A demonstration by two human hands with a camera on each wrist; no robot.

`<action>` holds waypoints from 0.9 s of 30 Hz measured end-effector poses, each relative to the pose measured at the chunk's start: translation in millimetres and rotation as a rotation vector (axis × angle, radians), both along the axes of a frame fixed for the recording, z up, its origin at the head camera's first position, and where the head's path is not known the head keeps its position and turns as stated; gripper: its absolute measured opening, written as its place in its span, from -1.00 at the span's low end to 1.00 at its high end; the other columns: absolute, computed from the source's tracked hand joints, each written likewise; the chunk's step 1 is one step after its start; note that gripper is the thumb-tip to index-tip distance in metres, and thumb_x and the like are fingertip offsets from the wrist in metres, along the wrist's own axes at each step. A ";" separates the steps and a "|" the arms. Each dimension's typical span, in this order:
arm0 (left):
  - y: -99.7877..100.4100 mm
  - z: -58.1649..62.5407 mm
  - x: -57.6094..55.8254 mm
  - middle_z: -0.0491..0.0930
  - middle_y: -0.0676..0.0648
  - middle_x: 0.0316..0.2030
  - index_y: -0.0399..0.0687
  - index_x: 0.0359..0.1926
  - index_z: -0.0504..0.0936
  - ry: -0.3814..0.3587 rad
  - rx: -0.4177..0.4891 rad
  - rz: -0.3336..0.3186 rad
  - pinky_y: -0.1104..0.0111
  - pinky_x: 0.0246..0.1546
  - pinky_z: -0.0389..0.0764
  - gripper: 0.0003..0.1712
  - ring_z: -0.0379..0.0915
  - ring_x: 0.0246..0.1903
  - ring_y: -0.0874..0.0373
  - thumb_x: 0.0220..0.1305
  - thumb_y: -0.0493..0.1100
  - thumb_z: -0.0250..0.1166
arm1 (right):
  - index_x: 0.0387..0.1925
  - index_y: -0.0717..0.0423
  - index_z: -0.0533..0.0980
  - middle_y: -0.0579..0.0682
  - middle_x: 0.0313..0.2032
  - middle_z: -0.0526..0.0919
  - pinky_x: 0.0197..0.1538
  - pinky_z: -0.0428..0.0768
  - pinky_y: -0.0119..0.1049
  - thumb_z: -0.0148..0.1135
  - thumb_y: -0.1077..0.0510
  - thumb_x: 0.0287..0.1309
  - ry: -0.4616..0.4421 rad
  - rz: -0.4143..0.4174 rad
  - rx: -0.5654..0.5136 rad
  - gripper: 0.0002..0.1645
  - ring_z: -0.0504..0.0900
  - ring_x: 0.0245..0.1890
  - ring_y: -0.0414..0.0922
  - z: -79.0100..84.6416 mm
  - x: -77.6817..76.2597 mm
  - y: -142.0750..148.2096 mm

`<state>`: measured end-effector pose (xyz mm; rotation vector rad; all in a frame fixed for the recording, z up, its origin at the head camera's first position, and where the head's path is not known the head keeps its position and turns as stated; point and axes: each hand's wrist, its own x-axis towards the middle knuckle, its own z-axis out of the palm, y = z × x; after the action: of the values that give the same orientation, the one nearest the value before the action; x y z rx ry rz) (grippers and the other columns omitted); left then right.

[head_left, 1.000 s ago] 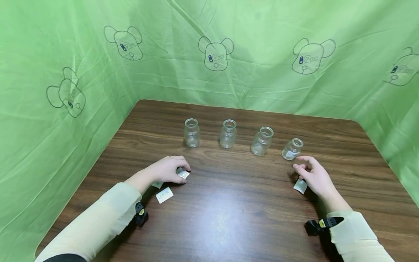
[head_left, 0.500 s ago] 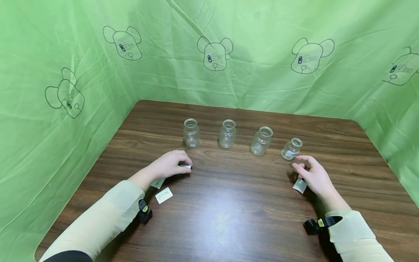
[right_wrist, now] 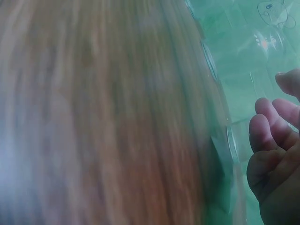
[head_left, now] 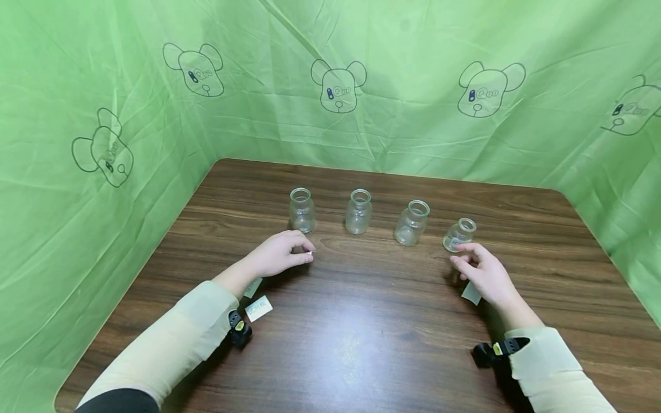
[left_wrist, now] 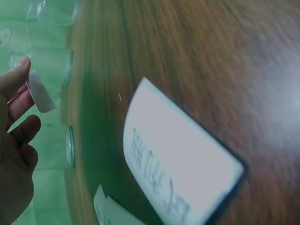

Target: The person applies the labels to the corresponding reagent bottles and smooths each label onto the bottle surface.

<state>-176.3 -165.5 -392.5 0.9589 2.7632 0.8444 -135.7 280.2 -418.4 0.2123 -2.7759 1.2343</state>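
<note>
While the left hand [head_left: 276,255] pinches a slip [left_wrist: 42,95] between thumb and finger, a lettered card [head_left: 259,308] and a second card [head_left: 252,287], partly hidden by the wrist, lie on the table [head_left: 351,327] to its near side. One jar [head_left: 302,211] stands just beyond its knuckles, with a second jar [head_left: 358,212] and third jar [head_left: 411,223] farther right. The right hand [head_left: 484,276] has its fingers loosely bent, thumb and index apart; a small jar [head_left: 461,231] stands just beyond its fingertips, contact unclear, and a third card [head_left: 470,293] lies beside its palm, partly hidden.
</note>
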 end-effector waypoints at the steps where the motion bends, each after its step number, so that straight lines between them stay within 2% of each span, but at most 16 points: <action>1: 1.8 -0.1 -0.4 0.56 0.14 -0.25 -0.06 -0.15 0.66 0.003 0.004 0.000 0.20 -0.01 0.41 -0.78 0.44 -0.08 0.17 0.23 -0.07 0.27 | 0.02 0.28 0.41 0.11 -0.45 0.57 -0.43 0.43 -0.44 0.16 0.10 0.24 0.003 0.005 -0.001 -0.60 0.53 -0.59 -0.14 -0.1 -0.3 -1.4; 7: 12.4 -2.2 -3.0 0.57 0.11 -0.25 -0.07 -0.17 0.66 0.024 0.024 0.004 0.23 -0.05 0.42 -0.78 0.46 -0.13 0.18 0.22 -0.08 0.28 | -0.01 0.26 0.45 0.01 -0.47 0.55 -0.45 0.43 -0.41 0.17 0.09 0.24 0.015 0.028 0.014 -0.62 0.53 -0.59 -0.14 -0.6 -3.8 -10.0; 12: 21.5 -2.8 -4.6 0.58 0.09 -0.20 -0.04 -0.14 0.66 -0.004 0.048 0.040 0.24 -0.06 0.43 -0.76 0.46 -0.15 0.21 0.22 -0.05 0.28 | 0.01 0.27 0.43 0.01 -0.49 0.54 -0.47 0.41 -0.39 0.18 0.12 0.23 0.015 0.037 0.009 -0.61 0.53 -0.60 -0.15 0.4 -8.2 -18.5; 15: 27.8 -2.7 -5.6 0.58 0.12 -0.19 0.02 -0.13 0.65 -0.021 0.072 0.061 0.29 -0.14 0.44 -0.75 0.45 -0.23 0.23 0.21 -0.02 0.28 | 0.04 0.26 0.40 0.01 -0.49 0.54 -0.47 0.41 -0.38 0.18 0.11 0.23 0.011 0.046 -0.002 -0.58 0.52 -0.60 -0.14 1.0 -10.4 -24.8; 20: 40.3 -3.1 -6.6 0.58 0.14 -0.22 -0.02 -0.13 0.65 -0.025 0.132 0.057 0.34 -0.29 0.44 -0.74 0.40 -0.35 0.25 0.20 -0.03 0.29 | 0.00 0.22 0.44 -0.01 -0.50 0.54 -0.45 0.43 -0.36 0.20 0.09 0.21 0.005 0.070 0.000 -0.62 0.52 -0.59 -0.14 2.7 -12.2 -37.9; 23: 49.7 -3.9 -8.1 0.59 0.13 -0.20 -0.02 -0.13 0.64 -0.009 0.152 0.054 0.35 -0.25 0.45 -0.75 0.42 -0.29 0.26 0.20 -0.04 0.30 | -0.07 0.19 0.48 -0.02 -0.48 0.55 -0.45 0.45 -0.35 0.21 0.09 0.20 0.003 0.086 -0.003 -0.67 0.52 -0.58 -0.17 4.6 -13.0 -45.8; 27: 65.4 -4.8 -10.7 0.59 0.13 -0.24 0.03 -0.18 0.60 -0.022 0.199 0.090 0.35 -0.24 0.46 -0.80 0.45 -0.29 0.27 0.19 -0.04 0.30 | -0.14 0.22 0.52 -0.02 -0.44 0.58 -0.45 0.47 -0.37 0.22 0.11 0.20 0.011 0.112 -0.031 -0.72 0.51 -0.57 -0.21 6.0 -14.7 -55.6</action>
<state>-187.0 -100.0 -397.3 0.8515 2.7618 1.1552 -150.4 224.5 -412.4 0.3756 -2.7676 1.2952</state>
